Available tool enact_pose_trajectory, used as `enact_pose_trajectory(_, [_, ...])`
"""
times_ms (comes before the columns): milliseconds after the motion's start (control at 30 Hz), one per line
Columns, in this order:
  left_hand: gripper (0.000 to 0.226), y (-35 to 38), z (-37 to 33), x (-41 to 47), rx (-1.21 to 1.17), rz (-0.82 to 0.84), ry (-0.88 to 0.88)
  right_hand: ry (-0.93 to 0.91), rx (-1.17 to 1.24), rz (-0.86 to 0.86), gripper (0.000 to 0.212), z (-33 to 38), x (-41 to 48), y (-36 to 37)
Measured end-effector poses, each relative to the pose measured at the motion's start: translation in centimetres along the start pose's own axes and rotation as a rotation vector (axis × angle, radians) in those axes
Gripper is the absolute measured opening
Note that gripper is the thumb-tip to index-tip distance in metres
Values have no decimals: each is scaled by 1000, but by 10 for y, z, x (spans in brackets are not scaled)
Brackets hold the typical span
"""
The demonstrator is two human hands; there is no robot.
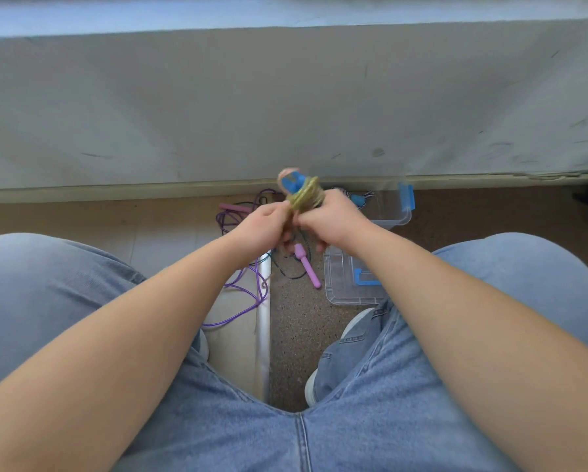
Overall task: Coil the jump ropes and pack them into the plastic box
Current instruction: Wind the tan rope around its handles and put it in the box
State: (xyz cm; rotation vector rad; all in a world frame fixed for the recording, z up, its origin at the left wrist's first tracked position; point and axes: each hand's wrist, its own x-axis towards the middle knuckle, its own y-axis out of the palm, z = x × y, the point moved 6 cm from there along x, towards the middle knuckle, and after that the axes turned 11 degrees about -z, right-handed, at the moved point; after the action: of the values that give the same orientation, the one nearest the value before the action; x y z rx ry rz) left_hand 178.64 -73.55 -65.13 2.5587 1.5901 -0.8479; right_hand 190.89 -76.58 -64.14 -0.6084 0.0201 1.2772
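both hands up in front of the knees. the left hand (pixel 261 226) has its grip pinched on the yellow-green jump rope (pixel 306 198), and the right hand (pixel 333 222) has its grip curled tight round the same coiled bundle, a blue handle (pixel 291 182) poking out on top. down on the floor (pixel 302 321) the purple rope (pixel 248 294) lies loose and uncoiled, one pink handle (pixel 307 267) just under the hands. the clear plastic box (pixel 399 216) sits open on the floor to the right, beyond the right wrist, its lid (pixel 340 291) lying nearer the feet.
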Motion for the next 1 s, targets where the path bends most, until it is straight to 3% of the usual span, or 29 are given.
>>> enact_pose_trajectory(67, [37, 6, 8, 0, 81, 52, -21, 109, -65, -201, 16, -11, 13, -21])
enact_pose_trajectory(167, [31, 13, -12, -10, 583, 107, 334, 161, -561, -287, 29, -24, 19, -42])
enact_pose_trajectory(300, [43, 14, -37, -17, 995, 58, 897, -70, -972, -9, 17, -20, 2, -7])
enact_pose_trajectory(400, [51, -6, -45, -7, 1043, -30, 988, -357, -1043, 222, 5, -10, -13, 21])
enact_pose_trajectory(500, [61, -26, -36, 7, 901, -92, 818, -526, -1017, 277, 11, 3, -24, 31])
enact_pose_trajectory(567, [63, -33, -22, 17, 760, -126, 513, -539, -874, 218, 20, 8, -23, 30])
enact_pose_trajectory(667, [53, -30, 2, 16, 297, -54, 11, -592, -759, 112, 29, 12, -16, 28])
enact_pose_trajectory(733, [38, -25, 11, 13, 33, 1, -185, -521, -625, 41, 29, 10, -10, 22])
enact_pose_trajectory(833, [11, -19, 8, 13, -246, -26, -207, -326, -333, -79, 22, 4, 0, 10])
enact_pose_trajectory(1000, [15, -19, -7, 14, -336, -143, -32, -126, -148, -143, 4, -5, 10, 0])
